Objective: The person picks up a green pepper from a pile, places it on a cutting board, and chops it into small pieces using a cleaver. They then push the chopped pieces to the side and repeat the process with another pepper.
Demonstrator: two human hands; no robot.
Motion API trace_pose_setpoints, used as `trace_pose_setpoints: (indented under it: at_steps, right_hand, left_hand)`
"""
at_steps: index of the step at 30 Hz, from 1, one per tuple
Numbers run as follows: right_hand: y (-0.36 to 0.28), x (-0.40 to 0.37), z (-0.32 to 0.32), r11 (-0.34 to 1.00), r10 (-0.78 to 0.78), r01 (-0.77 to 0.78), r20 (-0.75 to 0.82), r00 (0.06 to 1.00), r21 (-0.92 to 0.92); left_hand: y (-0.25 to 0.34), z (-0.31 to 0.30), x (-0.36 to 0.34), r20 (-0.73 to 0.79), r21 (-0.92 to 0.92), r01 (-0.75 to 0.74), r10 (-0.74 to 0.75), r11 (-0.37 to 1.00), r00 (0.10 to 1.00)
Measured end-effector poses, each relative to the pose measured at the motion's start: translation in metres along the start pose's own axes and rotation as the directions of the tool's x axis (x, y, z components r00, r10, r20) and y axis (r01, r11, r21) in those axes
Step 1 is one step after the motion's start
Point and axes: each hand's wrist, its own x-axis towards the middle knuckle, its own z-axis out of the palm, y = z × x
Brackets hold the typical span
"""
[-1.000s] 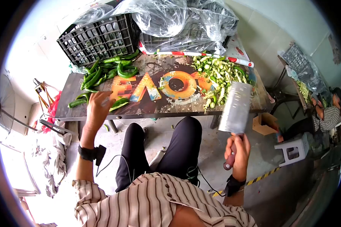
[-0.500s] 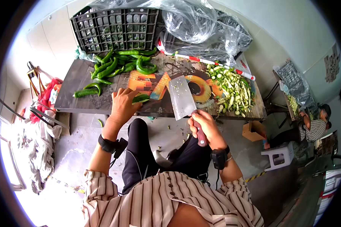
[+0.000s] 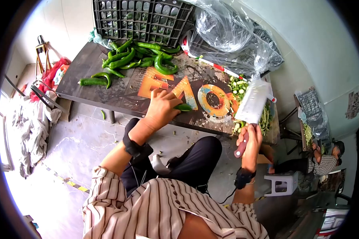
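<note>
A broad cleaver [image 3: 253,102] with a brown handle is gripped in my right hand [image 3: 251,145], its blade tilted over the pile of sliced green peppers [image 3: 238,87] at the table's right end. The blade hides part of that pile. My left hand [image 3: 160,108] is closed on a green pepper [image 3: 183,107] near the table's front edge, fingers curled over it so that only one end shows. Farther back on the left lies a heap of whole green peppers [image 3: 123,59], and a couple of single peppers [image 3: 93,81] lie nearer the left edge.
A black plastic crate [image 3: 143,22] stands behind the heap. Clear plastic sheeting [image 3: 223,30] covers the back right, beside a red and white strip [image 3: 217,67]. Another person [image 3: 325,161] sits at the right near a white stool [image 3: 281,184]. Cloth [image 3: 34,129] hangs at the left.
My right hand has carried the cleaver rightward from the table's middle to the sliced pile. My left hand, with the pepper, has shifted right. The head view has tilted a little.
</note>
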Motion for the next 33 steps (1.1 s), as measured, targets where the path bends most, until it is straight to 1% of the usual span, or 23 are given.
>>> trace_pose_setpoints:
  at_steps: [2, 3, 4, 6, 8, 10, 12, 14, 15, 19, 21, 23, 24, 26, 31, 33]
  right_hand:
    - [-0.002, -0.006, 0.003, 0.977, -0.21, 0.211, -0.016, 0.978, 0.034]
    - [-0.002, -0.008, 0.006, 0.96, -0.268, 0.269, -0.014, 0.963, 0.078]
    - [-0.001, -0.007, 0.007, 0.962, -0.263, 0.263, -0.016, 0.965, 0.073]
    - [0.001, -0.004, 0.011, 0.962, -0.265, 0.259, 0.064, 0.962, 0.092]
    - [0.0, -0.003, 0.015, 0.969, -0.24, 0.236, 0.04, 0.97, 0.078]
    - [0.001, 0.0, 0.013, 0.997, -0.071, 0.072, 0.129, 0.989, 0.001]
    - [0.005, 0.0, 0.018, 0.994, 0.033, -0.012, 0.194, 0.98, -0.105]
    - [0.009, -0.001, 0.024, 0.983, 0.125, -0.071, 0.33, 0.936, -0.17]
    - [0.008, -0.003, 0.03, 0.973, 0.175, -0.102, 0.366, 0.914, -0.208]
    - [0.009, 0.0, 0.042, 0.907, 0.329, -0.15, 0.442, 0.834, -0.393]
    - [0.007, 0.004, 0.047, 0.889, 0.363, -0.158, 0.45, 0.816, -0.43]
    - [0.006, 0.008, 0.05, 0.869, 0.397, -0.165, 0.458, 0.795, -0.466]
    - [0.005, 0.01, 0.05, 0.863, 0.403, -0.154, 0.473, 0.784, -0.48]
    - [0.005, 0.012, 0.05, 0.855, 0.414, -0.145, 0.485, 0.77, -0.499]
    - [-0.001, 0.014, 0.054, 0.838, 0.433, -0.111, 0.529, 0.73, -0.534]
    - [-0.002, 0.013, 0.054, 0.837, 0.434, -0.109, 0.529, 0.73, -0.536]
  left_hand:
    - [0.005, 0.01, 0.001, 0.024, -0.011, 0.01, -0.01, 1.0, 1.0]
    - [0.006, 0.011, 0.001, 0.026, -0.017, 0.015, -0.014, 1.0, 1.0]
    - [0.007, 0.01, 0.001, 0.007, -0.03, 0.028, -0.028, 0.999, 1.0]
    - [0.008, 0.007, -0.002, -0.006, -0.046, 0.042, -0.043, 0.998, 0.999]
    - [0.007, 0.004, -0.004, 0.004, -0.065, 0.054, -0.054, 0.996, 0.999]
    - [0.004, 0.004, -0.007, 0.001, -0.069, 0.051, -0.051, 0.996, 0.999]
    - [0.003, 0.005, -0.009, -0.001, -0.074, 0.051, -0.051, 0.996, 0.999]
    - [0.002, 0.005, -0.01, -0.001, -0.121, 0.065, -0.065, 0.991, 0.998]
    - [0.002, 0.005, -0.01, -0.002, -0.124, 0.071, -0.072, 0.99, 0.997]
    - [0.003, -0.001, -0.009, 0.032, -0.163, 0.104, -0.1, 0.981, 0.994]
    - [0.003, -0.004, -0.009, 0.034, -0.186, 0.113, -0.109, 0.976, 0.993]
    - [0.002, -0.005, -0.01, 0.084, -0.179, 0.124, -0.11, 0.976, 0.99]
    - [0.002, -0.003, -0.01, 0.084, -0.182, 0.129, -0.116, 0.975, 0.99]
    - [0.001, 0.0, -0.011, 0.006, -0.186, 0.087, -0.087, 0.979, 0.996]
    - [0.0, 0.002, -0.011, 0.023, -0.184, 0.106, -0.103, 0.977, 0.994]
    - [0.0, 0.004, -0.011, 0.026, -0.187, 0.111, -0.108, 0.976, 0.994]
